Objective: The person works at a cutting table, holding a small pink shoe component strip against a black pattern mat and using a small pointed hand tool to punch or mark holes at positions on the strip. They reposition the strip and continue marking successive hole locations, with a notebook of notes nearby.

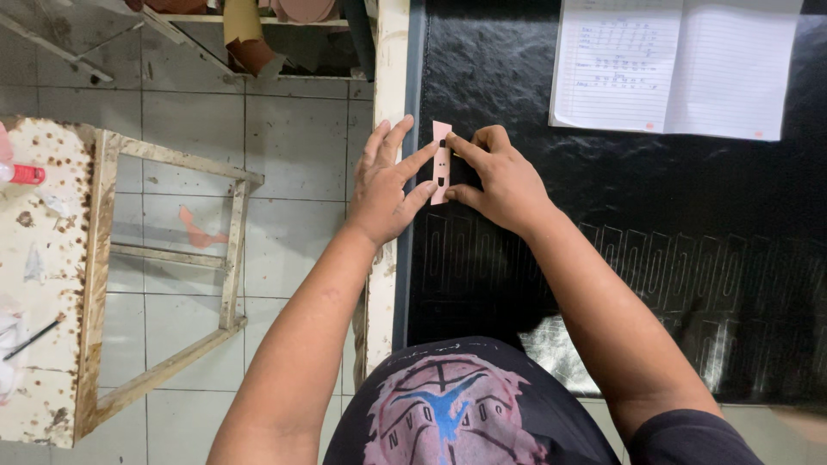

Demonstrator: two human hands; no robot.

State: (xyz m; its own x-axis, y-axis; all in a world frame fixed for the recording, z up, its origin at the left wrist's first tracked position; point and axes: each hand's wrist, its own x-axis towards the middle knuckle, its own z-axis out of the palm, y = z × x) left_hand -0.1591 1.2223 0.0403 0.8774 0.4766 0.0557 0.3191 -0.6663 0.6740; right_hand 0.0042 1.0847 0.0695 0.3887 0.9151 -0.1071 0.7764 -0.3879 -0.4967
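Two hands, one job, head view only. We've got the left hand [389,185] flat w/ fingers spread, index and another finger pressing the pink template [441,161] down onto the black leather sheet [655,198]. Right hand [500,176] is curled tight at the template's right edge, thumb and index pinched close; looks like we may be gripping a marking tool, but nothing of it shows, so can't tell. Template is a narrow upright strip w/ small cut-out holes, sitting near the sheet's left edge, just beside the pale table edge [389,77].

Progress, as we judge it: a long row of faint traced outlines [655,271] runs across the sheet below our hands, w/ a few more lower right, so plenty of copies look marked already. Template now sits above that row at the left, so prob. a fresh row starting; the broad upper part of the sheet is unmarked.

Also in view: open notebook [676,65] top right on the sheet, tiled floor [293,155], a paint-stained wooden frame [164,267] at left.
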